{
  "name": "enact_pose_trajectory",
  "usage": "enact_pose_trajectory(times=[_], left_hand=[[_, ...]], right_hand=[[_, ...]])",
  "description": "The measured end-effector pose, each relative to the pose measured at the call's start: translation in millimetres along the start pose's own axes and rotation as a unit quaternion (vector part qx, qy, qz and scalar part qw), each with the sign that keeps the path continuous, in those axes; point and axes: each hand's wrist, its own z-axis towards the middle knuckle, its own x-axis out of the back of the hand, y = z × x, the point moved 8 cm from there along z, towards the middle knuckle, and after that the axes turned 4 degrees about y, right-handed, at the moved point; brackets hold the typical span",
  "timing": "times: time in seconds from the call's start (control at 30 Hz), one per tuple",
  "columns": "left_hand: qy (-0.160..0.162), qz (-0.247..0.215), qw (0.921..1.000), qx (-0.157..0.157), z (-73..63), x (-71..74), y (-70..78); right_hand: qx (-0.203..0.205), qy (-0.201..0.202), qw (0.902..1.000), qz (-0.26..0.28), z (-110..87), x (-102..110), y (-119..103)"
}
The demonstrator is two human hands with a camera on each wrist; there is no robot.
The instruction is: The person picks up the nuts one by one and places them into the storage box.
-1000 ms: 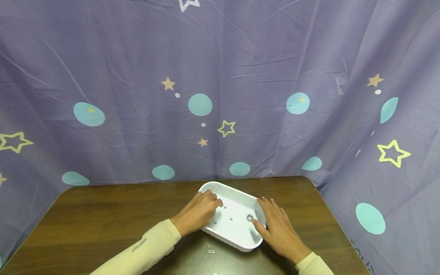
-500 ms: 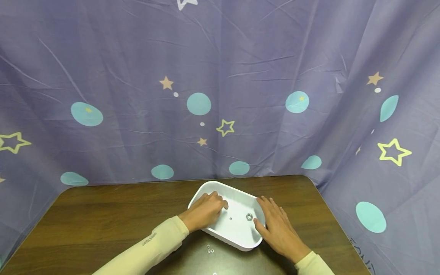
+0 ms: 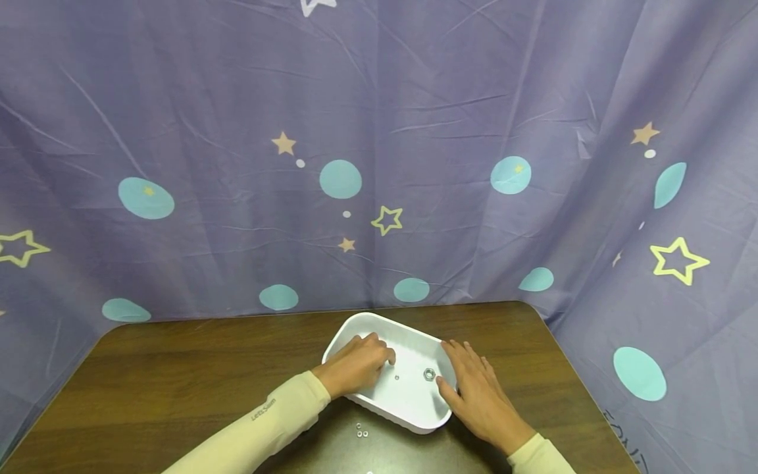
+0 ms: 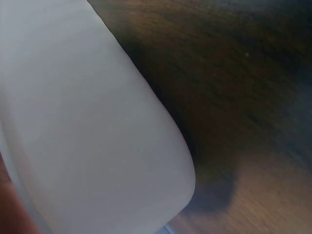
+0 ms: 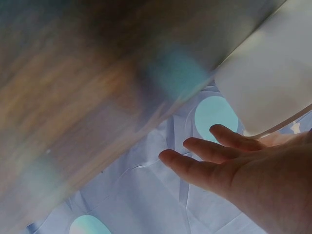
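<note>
Left hand [image 3: 355,365] is pointing into white tray [image 3: 408,403]; can't tell if fingers are pinching. Right hand [image 3: 481,400] is lying loosely spread, hex nut [image 3: 429,374] sitting just beside its thumb.

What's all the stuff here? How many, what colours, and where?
Tray: 1, white, on the table
Table: 1, brown, under the tray
Curtain: 1, purple, patterned, behind the table
Big nut: 1, silvery, in the tray
Tiny piece: 1, silvery, in the tray
Small nuts: 3, silvery, on the table
Cut-off bit: 1, pale, picture's bottom edge
Left hand: 1, over the tray
Right hand: 1, at the tray's right end
Sleeves: 2, cream, behind each hand
</note>
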Motion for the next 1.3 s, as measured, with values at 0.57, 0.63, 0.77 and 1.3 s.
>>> enact_pose_trajectory(times=[0.57, 0.63, 0.77, 1.3], left_hand=[[-0.005, -0.007, 0.9999, 0.01, 0.0, 0.0, 0.0], [0.008, -0.003, 0.9999, 0.007, -0.5, 2.2, 0.7], [0.048, 0.005, 0.9988, -0.002, -5.7, 12.3, 6.6], [0.2, 0.053, 0.9753, -0.079, -73.9, 88.3, 61.2]], right_hand=[[-0.001, 0.002, 1.0, -0.001, 0.5, 2.9, -0.2], [-0.003, 0.0, 1.0, 0.0, 0.2, 2.9, 0.0], [-0.005, -0.004, 1.0, 0.003, -1.1, 1.7, -0.1], [0.001, -0.003, 1.0, 0.004, -2.7, 0.7, -1.0]])
